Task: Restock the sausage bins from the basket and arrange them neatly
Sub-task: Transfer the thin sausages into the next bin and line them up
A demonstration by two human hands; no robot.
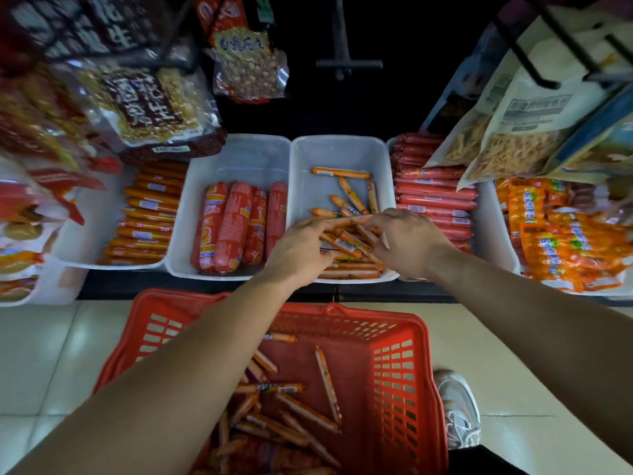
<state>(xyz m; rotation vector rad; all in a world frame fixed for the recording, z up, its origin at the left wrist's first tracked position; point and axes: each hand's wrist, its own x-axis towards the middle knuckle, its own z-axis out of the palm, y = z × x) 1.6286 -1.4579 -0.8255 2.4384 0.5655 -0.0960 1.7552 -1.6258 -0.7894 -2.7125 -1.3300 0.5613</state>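
Both hands work inside the middle-right white bin (pixel 383 159) on the shelf. Left hand (pixel 298 248) and right hand (pixel 407 241) face each other over the front half of that bin, fingers curled and closed around a small bundle of thin orange sausages (pixel 346 243); one sausage spans between the two sets of fingertips at the top of the bundle. More thin sausages lie flat under the hands at the bin's front, roughly side by side. Toward the back of the same bin a few loose sausages (pixel 342 173) lie at mixed angles, apart from each other.

Bin to the left (pixel 239 156): thick red sausages (pixel 236 228) standing side by side lengthwise, rear half bare. Further left: orange sausages (pixel 147 217) stacked crosswise. Bin to the right: red sausages (pixel 435 193) stacked crosswise, partly covered by hanging snack bags (pixel 513 138).

Red plastic basket (pixel 404 365) sits on the tiled floor (pixel 44 354) directly below the shelf, between the forearms. Thin orange sausages (pixel 291 409) lie scattered across its bottom in no order. A grey shoe (pixel 457 406) sits just beside the basket's right wall.
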